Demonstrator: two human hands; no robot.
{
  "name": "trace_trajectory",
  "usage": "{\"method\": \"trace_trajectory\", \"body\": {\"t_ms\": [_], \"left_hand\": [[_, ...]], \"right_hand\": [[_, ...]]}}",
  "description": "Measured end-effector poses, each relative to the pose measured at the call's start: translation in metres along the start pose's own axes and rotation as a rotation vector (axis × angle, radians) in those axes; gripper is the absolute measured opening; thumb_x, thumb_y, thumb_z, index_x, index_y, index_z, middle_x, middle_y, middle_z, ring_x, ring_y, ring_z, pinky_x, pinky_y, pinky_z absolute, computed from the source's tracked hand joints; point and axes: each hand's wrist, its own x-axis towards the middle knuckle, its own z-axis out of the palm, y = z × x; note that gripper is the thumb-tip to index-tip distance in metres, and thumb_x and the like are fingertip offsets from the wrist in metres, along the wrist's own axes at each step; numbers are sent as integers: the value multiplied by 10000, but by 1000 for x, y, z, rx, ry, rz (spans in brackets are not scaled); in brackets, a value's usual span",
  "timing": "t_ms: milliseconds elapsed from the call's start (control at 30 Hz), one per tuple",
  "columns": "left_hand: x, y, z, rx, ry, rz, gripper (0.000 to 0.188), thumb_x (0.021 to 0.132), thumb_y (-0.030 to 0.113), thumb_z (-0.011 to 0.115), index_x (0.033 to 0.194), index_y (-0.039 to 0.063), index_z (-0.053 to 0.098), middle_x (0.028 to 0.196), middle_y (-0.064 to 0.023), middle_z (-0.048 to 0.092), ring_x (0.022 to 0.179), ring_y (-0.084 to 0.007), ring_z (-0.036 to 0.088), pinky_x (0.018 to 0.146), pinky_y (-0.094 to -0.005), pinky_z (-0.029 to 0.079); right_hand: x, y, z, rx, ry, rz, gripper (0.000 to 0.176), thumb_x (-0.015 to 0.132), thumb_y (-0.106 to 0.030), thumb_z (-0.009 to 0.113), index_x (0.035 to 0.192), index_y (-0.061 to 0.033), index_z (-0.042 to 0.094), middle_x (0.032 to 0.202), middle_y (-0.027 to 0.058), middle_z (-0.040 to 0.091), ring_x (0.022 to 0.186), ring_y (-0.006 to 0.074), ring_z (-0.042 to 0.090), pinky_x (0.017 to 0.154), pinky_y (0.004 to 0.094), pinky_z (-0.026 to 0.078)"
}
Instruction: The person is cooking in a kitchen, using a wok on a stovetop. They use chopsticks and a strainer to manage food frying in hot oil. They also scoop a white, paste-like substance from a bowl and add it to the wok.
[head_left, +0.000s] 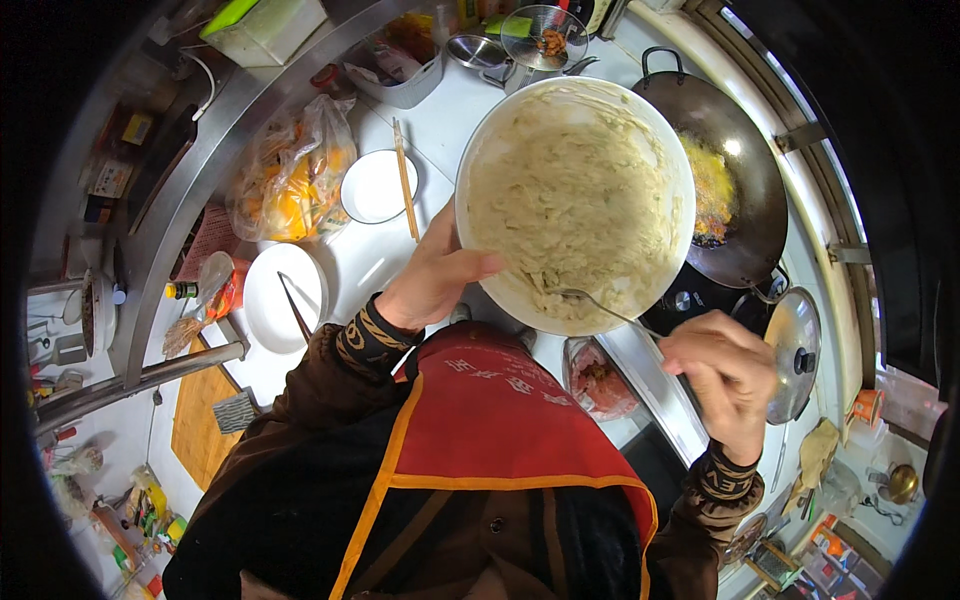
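Observation:
A large white bowl (577, 202) of pale, thick batter with green flecks is held up in front of me. My left hand (442, 274) grips its left rim, thumb over the edge. In my right hand (724, 375) is the handle of a metal spoon (576, 293), whose head rests in the batter near the bowl's lower edge. Just right of the bowl, and partly hidden by it, a dark wok (757, 195) holds bubbling yellow oil (709, 187). Wooden chopsticks (406, 180) lie across a small white bowl (373, 191) to the left.
A larger white bowl (262, 300) with a dark utensil stands at left, near a plastic bag of orange food (300, 176). A glass lid (791, 360) lies below the wok. A wire strainer (532, 37) is at the back; a metal rail (187, 367) crosses the left side.

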Motion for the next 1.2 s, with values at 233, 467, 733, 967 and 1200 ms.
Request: {"method": "trace_trajectory", "body": {"t_ms": [233,467,733,967,1200], "left_hand": [[-2,-4,-3,3,23,42,757,741,25,621,1412,28,270,1355,-97,444,1253,-203,426,1044,-352,342],[-1,-3,2,17,48,63,793,735,53,649,1420,34,250,1358,-85,433,1261,-196,409,1054,-353,328],[3,-10,9,97,102,101,796,749,57,687,1417,49,256,1356,-79,411,1252,-183,405,1053,-347,328],[1,-23,7,98,179,54,746,767,41,669,1399,39,274,1314,-76,455,1222,-179,438,1043,-341,342],[1,-33,-6,-10,191,-32,566,842,40,525,1363,26,306,1291,-110,483,1170,-199,503,957,-358,446]], "right_hand": [[-9,2,6,73,109,101,116,878,2,567,925,68,650,797,129,613,635,134,588,579,234,479],[-12,7,19,251,264,189,145,922,-49,546,949,65,632,789,98,602,621,108,577,575,220,479],[-12,22,36,404,317,272,182,939,-94,541,960,69,620,750,83,611,588,90,573,546,206,470],[-14,59,55,769,390,492,222,947,-151,534,968,49,628,718,94,647,545,116,582,517,240,475],[-18,89,70,1207,475,645,213,931,-158,545,970,34,629,715,70,651,568,124,571,524,230,458]]}}
